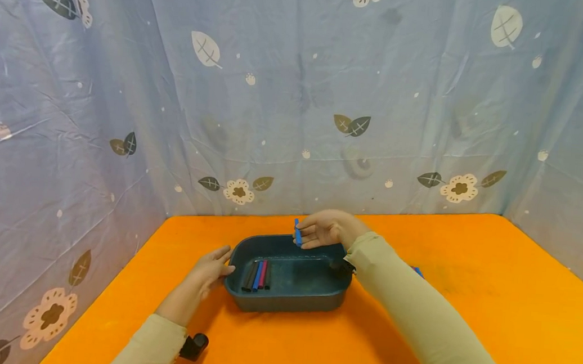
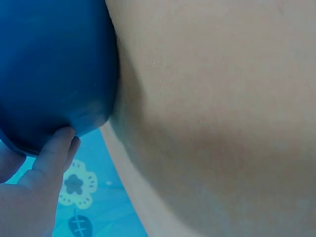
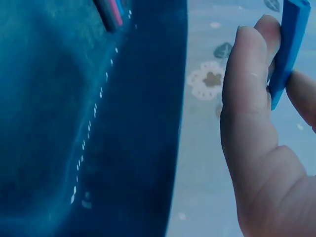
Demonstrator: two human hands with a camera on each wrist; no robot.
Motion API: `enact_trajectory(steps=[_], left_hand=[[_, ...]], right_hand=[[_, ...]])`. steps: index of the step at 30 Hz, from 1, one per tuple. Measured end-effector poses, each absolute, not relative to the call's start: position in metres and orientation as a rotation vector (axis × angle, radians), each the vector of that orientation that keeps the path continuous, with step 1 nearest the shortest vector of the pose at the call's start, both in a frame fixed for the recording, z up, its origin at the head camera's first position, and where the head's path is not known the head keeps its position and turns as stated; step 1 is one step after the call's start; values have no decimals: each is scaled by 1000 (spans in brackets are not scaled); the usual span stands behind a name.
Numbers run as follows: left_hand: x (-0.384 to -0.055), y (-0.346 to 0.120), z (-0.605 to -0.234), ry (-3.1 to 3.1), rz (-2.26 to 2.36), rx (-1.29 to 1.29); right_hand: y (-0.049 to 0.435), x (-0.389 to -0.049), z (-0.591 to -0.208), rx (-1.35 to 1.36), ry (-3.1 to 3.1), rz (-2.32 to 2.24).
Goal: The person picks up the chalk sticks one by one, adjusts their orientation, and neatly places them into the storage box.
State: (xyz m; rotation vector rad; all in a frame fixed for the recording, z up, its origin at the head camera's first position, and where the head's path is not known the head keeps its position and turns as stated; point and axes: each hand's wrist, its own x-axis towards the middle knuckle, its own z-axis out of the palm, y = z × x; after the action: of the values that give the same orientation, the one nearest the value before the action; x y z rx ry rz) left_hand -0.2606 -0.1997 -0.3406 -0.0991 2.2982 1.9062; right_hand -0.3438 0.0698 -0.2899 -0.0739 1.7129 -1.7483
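Note:
A dark blue-grey rectangular tub [image 1: 288,303] stands on the orange table. Several short sticks [image 1: 258,275], black, blue and pink, lie side by side along its left end. Above the tub's far rim, my right hand [image 1: 326,229] pinches a blue flat-sided stick [image 3: 291,44] between thumb and fingers. My left hand [image 1: 209,269] rests at the tub's left end with fingers extended and thumb at the rim. In the left wrist view, a finger [image 2: 58,148] touches the tub's wall [image 2: 59,74].
Small blue and purplish pieces [image 1: 417,271] show past the right sleeve, which partly hides them. A patterned curtain [image 1: 296,120] hangs behind and at both sides of the orange table [image 1: 506,310]. A black wrist camera [image 1: 193,346] sits beneath the left forearm.

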Motion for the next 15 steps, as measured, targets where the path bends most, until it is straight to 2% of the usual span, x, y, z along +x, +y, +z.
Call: enact_trajectory(steps=[15], left_hand=[[-262, -201, -339, 2295, 1911, -103]], right_hand=[[33, -357, -318, 0, 1805, -1589]])
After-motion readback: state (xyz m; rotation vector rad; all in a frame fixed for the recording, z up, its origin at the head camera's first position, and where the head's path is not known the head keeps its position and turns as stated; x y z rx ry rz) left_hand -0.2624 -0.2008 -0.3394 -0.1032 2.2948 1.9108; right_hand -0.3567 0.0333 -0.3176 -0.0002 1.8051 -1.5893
